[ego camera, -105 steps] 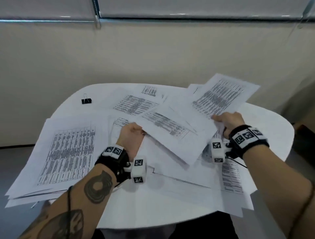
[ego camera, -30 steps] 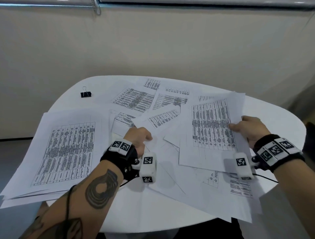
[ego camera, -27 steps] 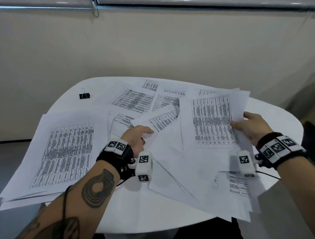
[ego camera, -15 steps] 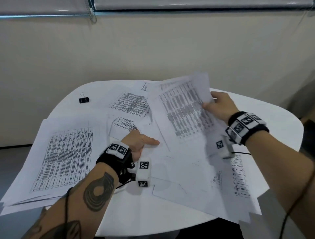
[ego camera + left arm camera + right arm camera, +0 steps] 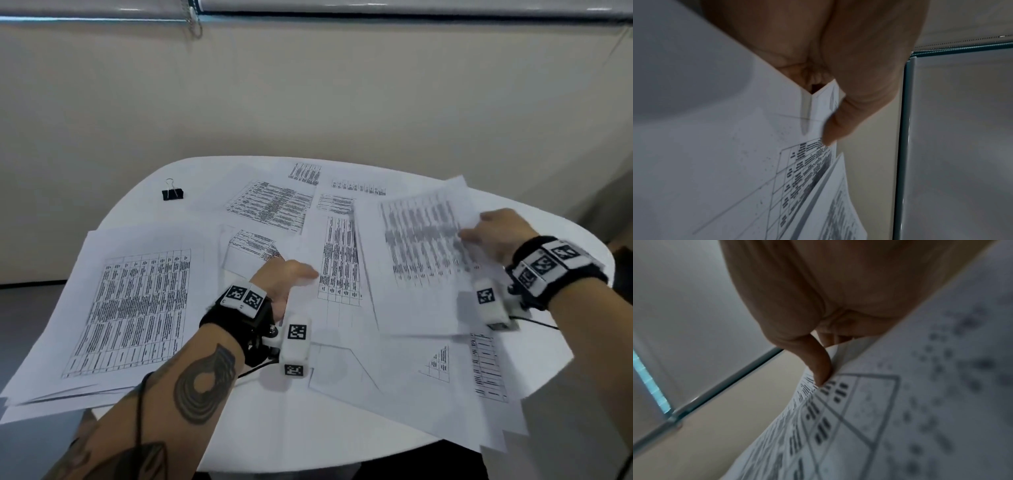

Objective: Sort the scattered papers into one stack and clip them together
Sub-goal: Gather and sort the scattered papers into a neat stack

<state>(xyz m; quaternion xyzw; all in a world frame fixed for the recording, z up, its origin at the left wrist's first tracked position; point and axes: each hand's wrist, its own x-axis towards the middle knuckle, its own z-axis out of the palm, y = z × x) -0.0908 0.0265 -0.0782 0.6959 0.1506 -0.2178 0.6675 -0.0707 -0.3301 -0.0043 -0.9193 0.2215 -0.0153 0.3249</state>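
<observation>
Printed sheets lie scattered over a white round table [image 5: 342,442]. My left hand [image 5: 291,274] is mid-table and pinches the edge of a sheet with a printed grid [image 5: 339,263]. In the left wrist view its thumb [image 5: 838,128] presses on that sheet [image 5: 756,162]. My right hand [image 5: 486,233] grips the right edge of a blurred, raised sheet [image 5: 418,246] at the right. The right wrist view shows its thumb [image 5: 821,369] on top of that sheet [image 5: 900,418]. A squared stack of papers [image 5: 137,308] lies at the left. A black binder clip [image 5: 172,194] sits at the far left of the table.
More loose sheets [image 5: 274,205] lie toward the table's far side, and others [image 5: 462,394] hang over its near right edge. A beige wall [image 5: 308,102] stands close behind the table. The stack at the left overhangs the table's left edge.
My right hand has brought its sheet down and to the right from where it held it raised over the table's middle. My left hand has stayed mid-table on its sheet.
</observation>
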